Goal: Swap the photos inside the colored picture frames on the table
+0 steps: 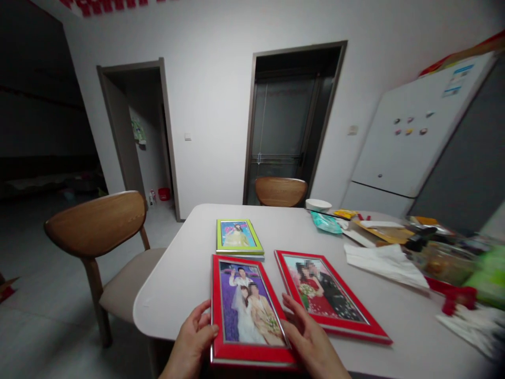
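A red-framed photo [246, 308] lies at the near edge of the white table [185, 263]. My left hand [191, 345] grips its left side with the thumb on the frame. My right hand [311, 339] holds its right side, fingers bent along the edge. A second red-framed photo [329, 292] lies just to the right, touching my right hand's fingers. A smaller green-framed photo [238, 236] lies farther back on the table.
A wooden chair [98, 231] stands at the left, another chair [281, 191] at the far side. A white bowl [317, 205], a teal packet [325, 221], paper tissue [384, 261] and cluttered items sit at the right. A white fridge [410, 142] stands behind.
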Motion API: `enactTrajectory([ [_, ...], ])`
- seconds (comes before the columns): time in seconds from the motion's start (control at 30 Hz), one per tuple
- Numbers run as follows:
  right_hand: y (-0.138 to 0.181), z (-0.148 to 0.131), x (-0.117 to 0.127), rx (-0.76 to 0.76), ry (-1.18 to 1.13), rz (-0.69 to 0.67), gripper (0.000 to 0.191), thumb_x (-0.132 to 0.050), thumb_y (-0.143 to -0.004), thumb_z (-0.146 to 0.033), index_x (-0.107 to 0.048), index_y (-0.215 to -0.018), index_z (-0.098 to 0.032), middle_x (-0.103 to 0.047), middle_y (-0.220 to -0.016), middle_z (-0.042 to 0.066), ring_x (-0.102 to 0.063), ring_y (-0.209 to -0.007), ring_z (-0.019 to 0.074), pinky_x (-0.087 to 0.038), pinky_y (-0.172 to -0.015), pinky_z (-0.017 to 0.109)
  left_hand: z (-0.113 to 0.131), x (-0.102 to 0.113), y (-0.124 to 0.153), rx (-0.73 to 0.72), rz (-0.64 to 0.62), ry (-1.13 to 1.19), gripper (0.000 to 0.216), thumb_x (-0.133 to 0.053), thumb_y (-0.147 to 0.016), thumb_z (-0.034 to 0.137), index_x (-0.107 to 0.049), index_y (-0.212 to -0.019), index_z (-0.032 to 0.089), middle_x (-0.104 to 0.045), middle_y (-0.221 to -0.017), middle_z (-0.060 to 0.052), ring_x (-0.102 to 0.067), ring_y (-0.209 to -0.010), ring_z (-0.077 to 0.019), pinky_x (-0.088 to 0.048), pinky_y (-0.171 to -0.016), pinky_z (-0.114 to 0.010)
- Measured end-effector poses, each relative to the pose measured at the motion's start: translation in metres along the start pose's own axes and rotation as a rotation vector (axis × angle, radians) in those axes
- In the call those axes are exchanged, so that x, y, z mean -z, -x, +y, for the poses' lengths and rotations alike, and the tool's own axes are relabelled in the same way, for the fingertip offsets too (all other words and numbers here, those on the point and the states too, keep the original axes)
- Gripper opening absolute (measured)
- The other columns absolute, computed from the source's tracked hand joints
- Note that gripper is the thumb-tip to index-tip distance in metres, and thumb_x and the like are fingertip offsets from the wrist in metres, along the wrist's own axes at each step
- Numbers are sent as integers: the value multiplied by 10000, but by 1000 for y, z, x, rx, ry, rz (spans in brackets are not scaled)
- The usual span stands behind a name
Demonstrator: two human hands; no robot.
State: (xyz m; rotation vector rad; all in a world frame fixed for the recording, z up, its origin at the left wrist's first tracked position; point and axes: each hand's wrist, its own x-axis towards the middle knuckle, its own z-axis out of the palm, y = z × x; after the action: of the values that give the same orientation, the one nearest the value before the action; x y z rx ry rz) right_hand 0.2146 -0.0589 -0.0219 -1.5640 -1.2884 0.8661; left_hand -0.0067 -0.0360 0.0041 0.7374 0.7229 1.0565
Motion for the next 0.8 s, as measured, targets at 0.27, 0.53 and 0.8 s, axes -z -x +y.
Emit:
enactTrajectory([
  [0.27,6,-33,30,-13,-14,122,613,-466,-644,-392,-428,-1205,-150,-484,-1212,69,-458,-1091,218,-410,-860,305,15,-32,-10,-10,-101,16,511,-684,-601,206,-450,-1051,142,-606,-1002,-110,-583,-898,-255,-460,-748,-333],
  [0.53,-82,-21,100,-45,-80,311,578,-457,-619,-263,-447,-1174,-100,-664,-846,58,-602,-588,158,-470,-502,244,3,-113,-101,-138,-162,-245,374,-606,-603,78,-516,-963,123,-650,-822,-61,-616,-767,-193,-465,-717,-298],
  [0.8,-167,20,146,-70,73,441,465,-457,-632,-239,-545,-1062,-85,-658,-807,72,-580,-607,138,-432,-518,217,-38,-159,-194,-192,-84,-553,230,-517,-807,227,-500,-1018,138,-552,-1006,-57,-556,-851,-172,-459,-742,-351],
])
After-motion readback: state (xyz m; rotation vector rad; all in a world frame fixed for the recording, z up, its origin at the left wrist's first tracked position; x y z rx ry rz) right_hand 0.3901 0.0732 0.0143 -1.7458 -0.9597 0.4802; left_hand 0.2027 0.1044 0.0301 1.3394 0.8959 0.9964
